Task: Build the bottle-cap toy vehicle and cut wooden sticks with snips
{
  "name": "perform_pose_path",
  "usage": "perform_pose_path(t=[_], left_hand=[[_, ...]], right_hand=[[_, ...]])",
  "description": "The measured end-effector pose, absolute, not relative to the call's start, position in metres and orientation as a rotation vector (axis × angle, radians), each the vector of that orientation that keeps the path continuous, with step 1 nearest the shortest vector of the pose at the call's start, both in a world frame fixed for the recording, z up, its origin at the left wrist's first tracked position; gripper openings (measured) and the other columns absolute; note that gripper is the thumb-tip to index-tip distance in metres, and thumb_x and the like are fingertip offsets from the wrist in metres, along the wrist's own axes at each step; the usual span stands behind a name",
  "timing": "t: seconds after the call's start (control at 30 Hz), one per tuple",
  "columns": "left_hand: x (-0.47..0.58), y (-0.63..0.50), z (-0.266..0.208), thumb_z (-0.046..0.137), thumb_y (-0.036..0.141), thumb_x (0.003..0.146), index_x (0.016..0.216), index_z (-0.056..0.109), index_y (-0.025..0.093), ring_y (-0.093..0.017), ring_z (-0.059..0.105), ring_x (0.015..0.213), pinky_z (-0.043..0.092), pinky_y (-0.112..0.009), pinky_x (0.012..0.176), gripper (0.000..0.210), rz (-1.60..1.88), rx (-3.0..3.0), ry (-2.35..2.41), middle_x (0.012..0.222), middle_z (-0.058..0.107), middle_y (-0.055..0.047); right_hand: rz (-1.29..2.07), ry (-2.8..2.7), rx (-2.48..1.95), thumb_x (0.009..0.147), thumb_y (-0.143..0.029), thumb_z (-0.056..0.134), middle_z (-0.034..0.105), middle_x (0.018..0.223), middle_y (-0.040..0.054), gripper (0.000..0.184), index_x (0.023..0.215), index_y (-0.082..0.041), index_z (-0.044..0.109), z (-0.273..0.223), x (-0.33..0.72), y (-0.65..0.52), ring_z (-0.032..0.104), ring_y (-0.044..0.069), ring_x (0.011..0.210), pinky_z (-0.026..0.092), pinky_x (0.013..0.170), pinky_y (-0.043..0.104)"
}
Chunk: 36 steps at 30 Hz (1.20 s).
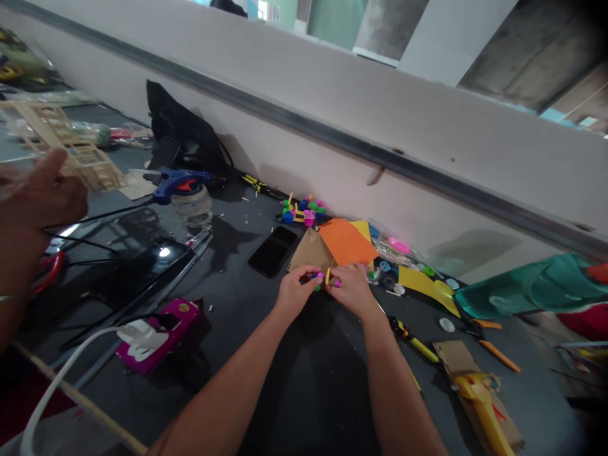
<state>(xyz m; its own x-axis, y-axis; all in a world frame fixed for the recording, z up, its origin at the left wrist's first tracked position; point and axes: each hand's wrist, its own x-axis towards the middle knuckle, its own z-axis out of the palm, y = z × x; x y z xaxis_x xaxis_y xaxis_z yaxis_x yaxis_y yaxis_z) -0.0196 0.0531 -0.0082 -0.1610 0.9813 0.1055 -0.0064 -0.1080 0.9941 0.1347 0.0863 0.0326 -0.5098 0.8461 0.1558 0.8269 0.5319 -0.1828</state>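
Close together over the dark table, my two hands work on small colourful plastic pieces. My left hand (295, 292) is closed, pinching a small toy piece (320, 277) with pink, blue and green parts. My right hand (352, 288) is closed on a small yellow stick piece (327, 276), with a bit of pink beside it. Whether the two pieces are joined is too small to tell. Just beyond my hands lie brown cardboard (311, 250) and an orange sheet (349, 240). A small colourful toy vehicle (304, 212) stands behind them by the wall.
A black phone (273, 251) lies left of my hands. Farther left are a purple power strip (164, 335), a blue glue gun (183, 182) and another person's hand (45, 193). To the right are pliers (413, 341), a yellow glue gun (482, 399) and a teal bottle (527, 288).
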Motion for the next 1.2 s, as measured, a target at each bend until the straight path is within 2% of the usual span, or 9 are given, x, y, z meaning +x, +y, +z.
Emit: perform_pose_path(t=[0.37,0.73,0.93,1.2], left_hand=[[-0.016,0.054,-0.009,0.065,0.03,0.07,0.089,0.07,0.021,-0.014,0.057,0.064,0.046,-0.025,0.061,0.022,1.4,1.131,1.279,0.074,0.067,-0.002],[-0.011,0.052,-0.014,0.062,0.032,0.072,0.089,0.07,0.02,-0.013,0.056,0.064,0.046,-0.024,0.056,0.022,1.423,1.152,1.195,0.079,0.066,-0.004],[-0.01,0.051,-0.012,0.062,0.031,0.072,0.088,0.07,0.021,-0.014,0.057,0.063,0.045,-0.024,0.057,0.021,1.392,1.15,1.198,0.073,0.067,-0.003],[-0.01,0.053,-0.015,0.062,0.028,0.073,0.089,0.07,0.023,-0.014,0.056,0.067,0.044,-0.026,0.063,0.019,1.406,1.283,1.27,0.086,0.069,-0.002]], right_hand=[[0.077,-2.533,-1.413,0.074,-0.037,0.057,0.06,0.063,-0.0002,0.022,0.06,-0.02,0.054,0.027,0.144,0.086,0.049,0.016,0.069,0.025,0.071,0.029],[0.1,-2.586,-1.363,0.074,-0.034,0.054,0.058,0.06,0.0,0.02,0.06,-0.02,0.053,0.02,0.147,0.091,0.049,0.016,0.065,0.027,0.066,0.028],[0.107,-2.576,-1.367,0.074,-0.032,0.053,0.057,0.06,0.0005,0.018,0.061,-0.02,0.053,0.021,0.147,0.09,0.048,0.016,0.064,0.027,0.066,0.028],[0.125,-2.571,-1.333,0.073,-0.032,0.054,0.056,0.059,0.0008,0.018,0.06,-0.019,0.053,0.021,0.146,0.09,0.047,0.016,0.063,0.027,0.064,0.027]])
